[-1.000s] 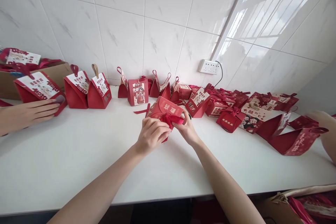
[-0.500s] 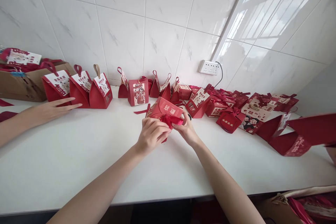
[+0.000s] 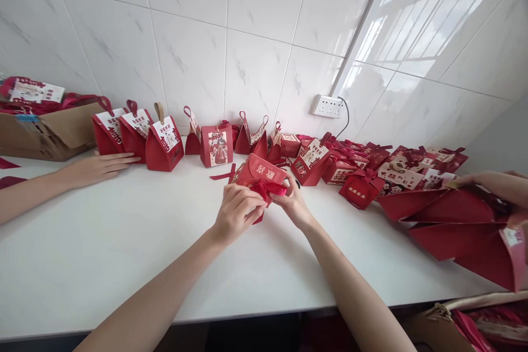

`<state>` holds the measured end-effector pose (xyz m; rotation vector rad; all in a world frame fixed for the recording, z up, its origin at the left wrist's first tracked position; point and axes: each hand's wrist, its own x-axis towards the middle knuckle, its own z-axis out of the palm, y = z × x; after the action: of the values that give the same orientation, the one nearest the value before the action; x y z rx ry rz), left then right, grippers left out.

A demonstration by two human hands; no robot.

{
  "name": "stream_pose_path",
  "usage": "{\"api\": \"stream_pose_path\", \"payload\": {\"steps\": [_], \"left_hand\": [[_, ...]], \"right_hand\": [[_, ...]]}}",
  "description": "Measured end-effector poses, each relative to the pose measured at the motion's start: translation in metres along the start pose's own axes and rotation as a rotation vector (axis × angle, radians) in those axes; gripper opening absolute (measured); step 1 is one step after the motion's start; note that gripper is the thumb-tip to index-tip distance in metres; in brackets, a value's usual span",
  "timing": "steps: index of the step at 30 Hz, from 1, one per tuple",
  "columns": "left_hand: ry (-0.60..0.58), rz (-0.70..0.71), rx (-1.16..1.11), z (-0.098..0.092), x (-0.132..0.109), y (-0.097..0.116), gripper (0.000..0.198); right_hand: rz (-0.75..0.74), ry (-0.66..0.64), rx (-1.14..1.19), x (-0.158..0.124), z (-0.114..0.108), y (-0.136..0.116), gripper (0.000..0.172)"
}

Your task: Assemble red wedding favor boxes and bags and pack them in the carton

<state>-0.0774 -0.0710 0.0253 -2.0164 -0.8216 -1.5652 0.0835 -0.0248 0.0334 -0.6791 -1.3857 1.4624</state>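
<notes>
In the head view a red gift box (image 3: 258,168) with pale lettering is tilted just above the table's middle. Round it runs a bright red ribbon (image 3: 274,188), formed into a bow at the front. My left hand (image 3: 240,210) is closed, its fingertips pinching the ribbon beside the knot. On the other side my right hand (image 3: 293,204) grips the bow's loop between thumb and fingers, against the box. Part of the box's lower side is hidden by my hands.
A co-worker's hand (image 3: 101,168) touches three handled boxes (image 3: 165,146) at left, near a cardboard carton (image 3: 49,132). At right another person's hand (image 3: 487,181) is at large red boxes (image 3: 449,220). Finished-looking boxes (image 3: 361,187) crowd the wall under a power strip (image 3: 328,105).
My hands and the box barely moved. The co-worker's hand at left slid right, and the three boxes there shifted right. At right, a person's hand and more red boxes came into view.
</notes>
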Motion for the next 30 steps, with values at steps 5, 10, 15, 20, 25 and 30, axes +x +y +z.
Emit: {"api": "stream_pose_path", "payload": {"steps": [5,10,15,20,25,30], "left_hand": [[0.002,-0.015,-0.004,0.0004,0.0002,0.0000,0.011],[0.007,-0.042,-0.022,0.0007,0.0009,0.0006,0.010],[-0.002,-0.066,-0.028,0.0005,0.0019,0.0008,0.008],[0.003,-0.062,-0.039,-0.0001,0.0034,0.0013,0.009],[0.013,-0.044,-0.042,0.0001,0.0032,0.0015,0.012],[0.018,-0.034,-0.051,0.0000,0.0038,0.0016,0.016]], "right_hand": [[-0.001,-0.011,-0.007,0.0005,-0.0011,0.0010,0.057],[-0.009,-0.031,-0.002,0.0006,-0.0013,0.0009,0.053],[-0.007,-0.032,-0.024,0.0007,-0.0011,0.0000,0.053],[-0.019,-0.031,-0.058,0.0019,-0.0028,0.0021,0.053],[-0.011,-0.024,-0.044,0.0013,-0.0037,0.0038,0.052],[0.006,-0.023,-0.032,0.0007,-0.0036,0.0034,0.052]]}}
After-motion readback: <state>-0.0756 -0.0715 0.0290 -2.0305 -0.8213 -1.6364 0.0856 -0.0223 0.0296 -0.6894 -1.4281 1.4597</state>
